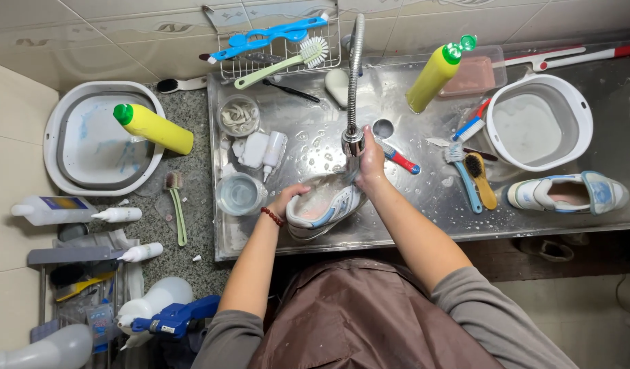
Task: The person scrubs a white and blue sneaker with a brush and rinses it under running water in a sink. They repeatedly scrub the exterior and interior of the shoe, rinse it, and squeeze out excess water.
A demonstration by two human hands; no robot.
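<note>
A white sneaker with blue trim lies in the steel sink under the flexible faucet hose. My left hand, with a red bead bracelet on the wrist, grips the sneaker's heel end. My right hand holds the faucet's spray head just above the shoe's toe end. The second sneaker lies on its side at the sink's right.
Brushes and a toothbrush lie right of the faucet. A white basin and yellow bottle stand at the back right. Another basin with a yellow bottle sits left; spray bottles stand lower left.
</note>
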